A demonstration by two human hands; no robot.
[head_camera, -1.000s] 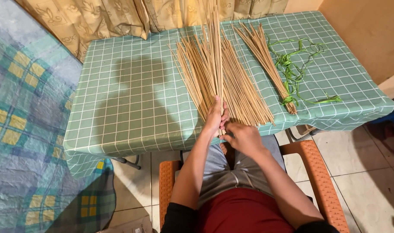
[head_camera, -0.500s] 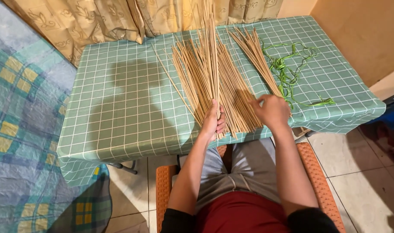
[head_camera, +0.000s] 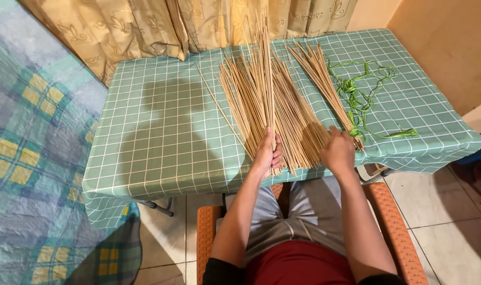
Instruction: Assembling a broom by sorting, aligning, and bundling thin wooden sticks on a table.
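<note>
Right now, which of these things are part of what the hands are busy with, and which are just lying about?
In use:
left hand gripping a bundle of thin sticks
right hand on the loose stick pile

Lying about:
tied stick bundle
green strips
checked tablecloth
curtain
orange chair

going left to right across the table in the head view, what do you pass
bare green checked tablecloth → left hand gripping a bunch of thin sticks → right hand on the loose sticks → tied stick bundle → green string
</note>
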